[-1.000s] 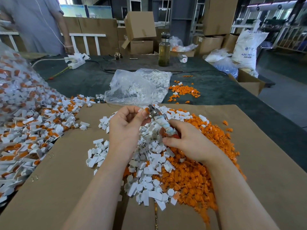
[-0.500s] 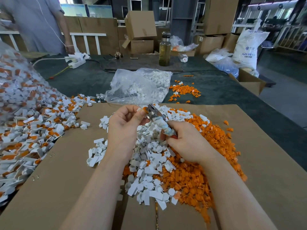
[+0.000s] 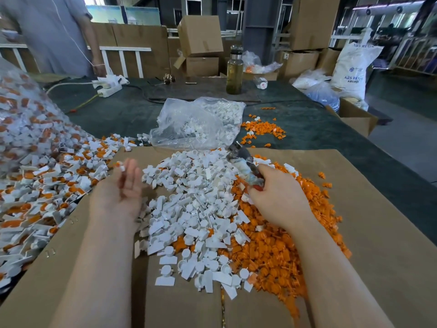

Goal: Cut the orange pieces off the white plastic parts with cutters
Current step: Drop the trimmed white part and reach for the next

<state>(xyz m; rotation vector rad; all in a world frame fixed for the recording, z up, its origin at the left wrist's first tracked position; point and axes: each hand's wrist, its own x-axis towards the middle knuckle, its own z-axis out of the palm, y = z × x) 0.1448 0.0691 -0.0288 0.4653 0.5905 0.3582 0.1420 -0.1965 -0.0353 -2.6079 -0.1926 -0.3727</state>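
Head view shows, at far left, uncut parts (image 3: 42,185) heaped on the tabletop. The left hand (image 3: 123,188) hovers beside them, fingers relaxed, one small part (image 3: 121,167) at its fingertips; blur hides any pinch. Cut white parts (image 3: 196,209) lie in the middle. The right hand (image 3: 276,197) grips the cutters (image 3: 243,165) over orange pieces (image 3: 283,252). Best to cut close at the joint. Bare cardboard (image 3: 378,233) on the right gives free room.

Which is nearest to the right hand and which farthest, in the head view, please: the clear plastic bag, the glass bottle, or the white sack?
From the right hand, which grips the cutters:
1. Clear plastic bag, just beyond, slightly left, at the cardboard's far edge.
2. Glass bottle, farther back on the table.
3. White sack, far right, past the table.
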